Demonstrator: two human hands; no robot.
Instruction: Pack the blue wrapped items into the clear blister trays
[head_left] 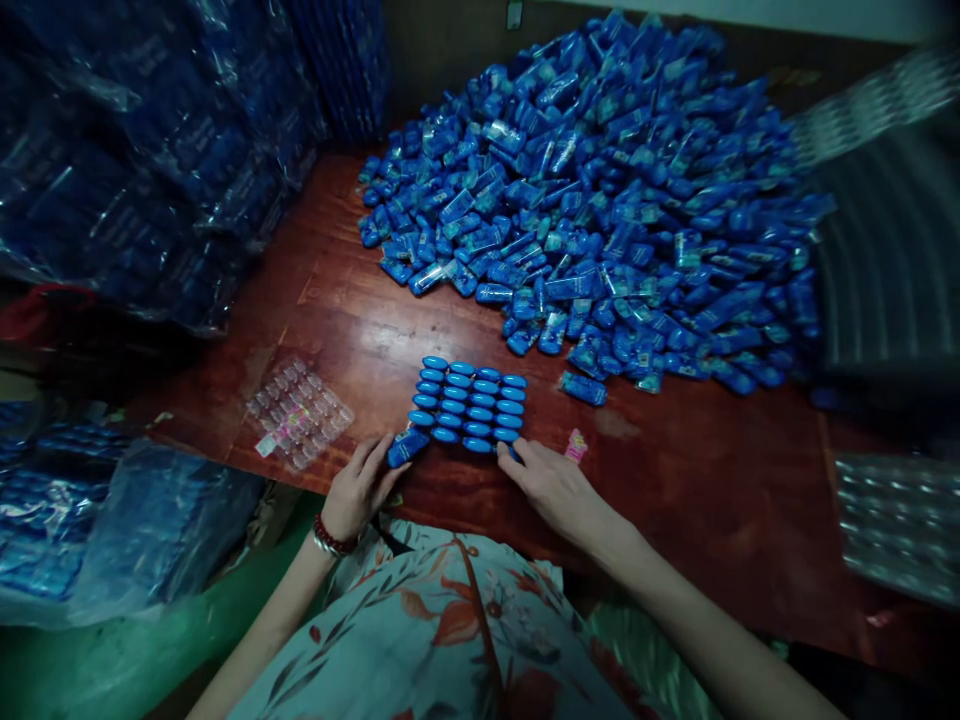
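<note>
A clear plastic tray (300,410) lies on the reddish wooden bench (712,470) at lower left of centre; its small pockets look unfilled, though the view there is dim. Just right of it, near the frame's middle, a block of blue packets (471,405) stands in four neat rows. A large heap of blue packets (600,190) fills the upper right of the bench, and clear bags of blue goods (150,150) are stacked at upper left and along the left edge.

The left hand (361,490) reaches up from the bottom edge, wrist banded with a bracelet (330,540), its fingers closed around one blue packet (407,446) at the block's lower left corner. The right hand (555,490) lies palm down, fingers loosely spread and holding nothing, its fingertips touching the block's lower right corner. A small pink scrap (575,445) lies just beside that hand.
</note>
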